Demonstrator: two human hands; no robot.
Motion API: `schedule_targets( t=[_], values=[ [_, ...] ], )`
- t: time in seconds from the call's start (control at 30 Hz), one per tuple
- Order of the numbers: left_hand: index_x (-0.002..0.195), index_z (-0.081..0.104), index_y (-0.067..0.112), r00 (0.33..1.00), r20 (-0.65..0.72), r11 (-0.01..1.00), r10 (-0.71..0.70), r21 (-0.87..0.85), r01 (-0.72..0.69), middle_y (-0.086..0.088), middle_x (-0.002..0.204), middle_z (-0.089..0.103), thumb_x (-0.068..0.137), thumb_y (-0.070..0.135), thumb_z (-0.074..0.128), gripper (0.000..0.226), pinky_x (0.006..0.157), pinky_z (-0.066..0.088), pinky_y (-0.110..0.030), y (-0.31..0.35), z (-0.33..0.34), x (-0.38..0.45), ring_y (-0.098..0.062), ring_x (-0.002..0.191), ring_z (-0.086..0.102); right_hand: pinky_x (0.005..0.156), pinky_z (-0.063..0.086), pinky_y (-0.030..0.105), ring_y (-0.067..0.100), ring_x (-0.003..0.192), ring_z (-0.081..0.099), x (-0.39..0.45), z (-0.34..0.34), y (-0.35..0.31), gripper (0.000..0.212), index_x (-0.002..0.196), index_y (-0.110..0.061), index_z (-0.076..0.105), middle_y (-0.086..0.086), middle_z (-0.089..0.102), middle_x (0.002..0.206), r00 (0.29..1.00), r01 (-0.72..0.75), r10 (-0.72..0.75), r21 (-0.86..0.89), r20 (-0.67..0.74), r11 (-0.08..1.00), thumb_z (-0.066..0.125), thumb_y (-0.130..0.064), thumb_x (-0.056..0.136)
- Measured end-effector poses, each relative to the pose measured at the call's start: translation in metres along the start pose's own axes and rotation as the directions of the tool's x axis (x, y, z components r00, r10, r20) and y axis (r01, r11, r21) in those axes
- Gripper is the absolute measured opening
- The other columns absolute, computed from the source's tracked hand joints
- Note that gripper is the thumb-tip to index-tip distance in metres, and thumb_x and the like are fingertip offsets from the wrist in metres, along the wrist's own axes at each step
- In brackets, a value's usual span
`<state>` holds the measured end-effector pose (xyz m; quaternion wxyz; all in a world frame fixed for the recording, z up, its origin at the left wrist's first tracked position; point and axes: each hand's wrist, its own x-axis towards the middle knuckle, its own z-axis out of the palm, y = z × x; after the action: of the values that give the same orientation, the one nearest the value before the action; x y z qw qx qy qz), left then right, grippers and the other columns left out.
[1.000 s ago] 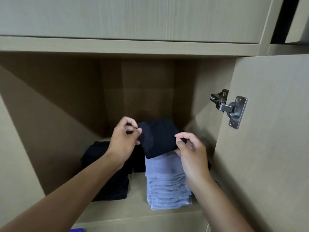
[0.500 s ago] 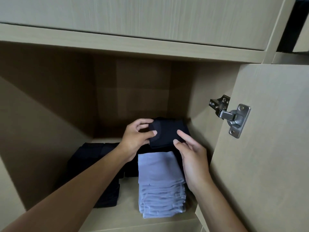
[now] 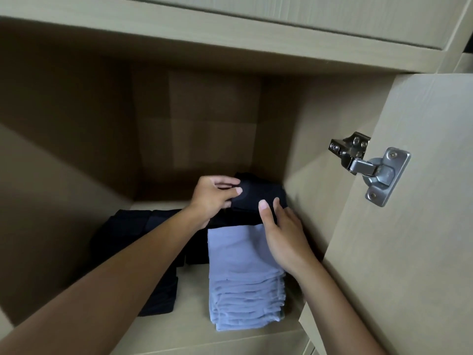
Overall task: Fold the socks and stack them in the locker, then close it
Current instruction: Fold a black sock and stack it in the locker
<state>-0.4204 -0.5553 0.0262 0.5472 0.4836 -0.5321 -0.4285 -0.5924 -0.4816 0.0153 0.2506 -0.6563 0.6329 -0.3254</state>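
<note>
A folded dark navy sock [image 3: 258,194] lies at the back right of the locker, on top of a dark pile behind the grey stack. My left hand [image 3: 213,198] pinches its left edge between thumb and fingers. Straight fingers of my right hand [image 3: 281,231] rest on the sock's near edge, with the palm over the grey stack. A tall stack of folded light grey socks [image 3: 243,280] stands at the front of the locker floor [image 3: 189,321]. Left of it lies a stack of folded black socks [image 3: 133,239], partly hidden by my left forearm.
The locker door [image 3: 409,226] stands open at the right, with a metal hinge [image 3: 368,167] on its inner face. The locker's back wall [image 3: 199,134] and left wall [image 3: 51,175] enclose the space. A shelf edge [image 3: 230,39] runs across above.
Both hands moved the navy sock from above the grey stack to the back right and lowered it onto the dark pile. My right hand's fingers have straightened on it.
</note>
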Motion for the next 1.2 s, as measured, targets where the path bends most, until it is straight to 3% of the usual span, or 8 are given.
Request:
schedule_targets(
  t=[0.27,0.5,0.63,0.77,0.9,1.13,1.2],
  values=[
    [0.114,0.074,0.011,0.991,0.13,0.986,-0.046,0.164,0.024,-0.007,0.112,0.067,0.082,0.008,0.084,0.034,0.075,0.061,-0.025,-0.016,-0.009,0.018,-0.014,0.109,0.065,0.123,0.005,0.047,0.03,0.156,0.004,0.025,0.01,-0.005,0.083,0.163,-0.021,0.011,0.01,0.007,0.17,0.983,-0.154,0.173,-0.234,0.064,0.96,0.008,-0.071,0.097],
    [0.11,0.074,0.009,0.994,0.109,0.98,-0.026,0.199,0.004,-0.009,0.109,0.067,0.077,0.013,0.089,0.036,0.071,0.061,-0.025,-0.03,-0.011,0.021,-0.014,0.102,0.068,0.126,0.001,0.049,0.024,0.157,-0.002,0.032,0.014,-0.002,0.09,0.163,-0.023,0.009,0.003,0.004,0.171,0.966,-0.205,0.232,-0.207,0.117,0.957,0.002,-0.078,0.092],
    [0.109,0.074,0.009,0.991,0.135,0.975,-0.02,0.222,-0.011,-0.009,0.109,0.067,0.078,0.015,0.088,0.035,0.075,0.062,-0.026,-0.028,-0.011,0.018,-0.015,0.104,0.067,0.125,0.004,0.049,0.025,0.156,-0.002,0.024,0.011,-0.006,0.082,0.163,-0.025,0.014,0.004,0.002,0.17,0.979,-0.182,0.194,-0.164,0.062,0.969,0.013,-0.073,0.097],
    [0.11,0.074,0.009,0.987,0.16,0.964,0.007,0.26,-0.049,-0.009,0.11,0.066,0.078,0.016,0.088,0.035,0.074,0.062,-0.025,-0.026,-0.011,0.017,-0.018,0.102,0.069,0.124,0.002,0.046,0.024,0.156,-0.008,0.011,0.012,-0.011,0.078,0.162,-0.025,0.016,0.002,-0.008,0.17,0.997,-0.071,0.066,-0.242,-0.029,0.968,0.021,-0.07,0.099],
    [0.111,0.074,0.008,0.981,0.196,0.95,-0.003,0.307,-0.059,-0.007,0.108,0.067,0.078,0.016,0.088,0.037,0.073,0.062,-0.024,-0.022,-0.01,0.016,-0.017,0.098,0.07,0.126,0.006,0.044,0.024,0.156,0.002,0.014,0.013,-0.006,0.082,0.161,-0.021,0.021,0.006,0.008,0.17,0.997,-0.041,0.057,-0.317,0.042,0.948,0.015,-0.071,0.097],
    [0.125,0.069,0.01,0.969,0.248,0.882,0.011,0.454,-0.126,0.0,0.127,0.059,0.081,0.014,0.086,0.047,0.068,0.06,-0.019,-0.014,-0.01,0.017,-0.015,0.088,0.073,0.125,0.014,0.047,0.024,0.156,0.013,0.028,0.019,0.006,0.093,0.159,-0.02,0.027,0.006,0.022,0.167,0.988,-0.072,0.113,-0.343,0.101,0.937,0.004,-0.079,0.091],
    [0.125,0.068,0.009,0.972,0.235,0.862,-0.001,0.492,-0.118,-0.002,0.129,0.059,0.082,0.015,0.085,0.046,0.069,0.062,-0.022,-0.016,-0.013,0.017,-0.017,0.096,0.071,0.125,0.015,0.048,0.025,0.155,0.016,0.03,0.02,0.007,0.095,0.158,-0.021,0.032,0.006,0.026,0.166,0.989,-0.071,0.109,-0.327,0.099,0.942,0.003,-0.081,0.09]
  ],
)
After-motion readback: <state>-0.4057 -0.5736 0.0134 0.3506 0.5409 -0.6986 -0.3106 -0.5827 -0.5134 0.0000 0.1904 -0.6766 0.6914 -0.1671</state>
